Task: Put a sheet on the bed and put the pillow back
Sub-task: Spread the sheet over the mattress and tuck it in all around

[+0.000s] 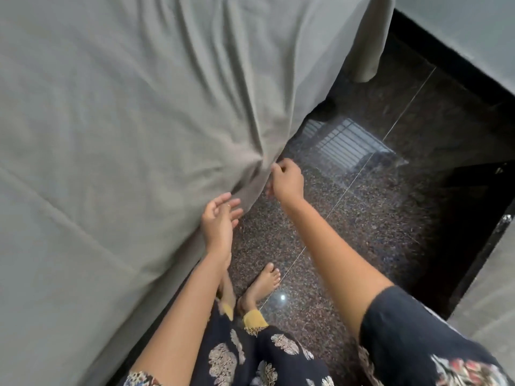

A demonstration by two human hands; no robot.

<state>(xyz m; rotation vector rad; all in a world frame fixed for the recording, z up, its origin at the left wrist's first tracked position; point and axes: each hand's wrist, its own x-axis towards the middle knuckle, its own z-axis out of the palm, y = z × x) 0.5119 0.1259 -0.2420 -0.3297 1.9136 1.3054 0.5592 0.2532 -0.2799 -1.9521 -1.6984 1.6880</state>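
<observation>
Covering the bed (145, 316) from the upper left down to its near corner, the grey sheet (139, 93) lies over the top surface with shallow creases and hangs down the side facing the person. At the corner the cloth gathers into tight folds that run toward one spot, just beside the right hand (287, 178). The right hand has its fingers curled and pinches the sheet's hanging edge there. The left hand (220, 218) is held lower and to the left, fingers straight and slightly spread, palm turned toward the hanging cloth, gripping nothing; contact with the cloth cannot be confirmed. A second fold of the sheet (367, 51) hangs past the far edge of the bed at the top of the view. The floor (362, 232) beside the bed is dark, polished, speckled stone crossed by a thin pale seam (348, 188) and carries a bright reflection of a barred window (345, 146). Two bare feet (264, 282) stand on it close to the bed's side. Open floor runs from the feet to a black skirting (446, 57) along the pale wall (473, 23) at the upper right.
</observation>
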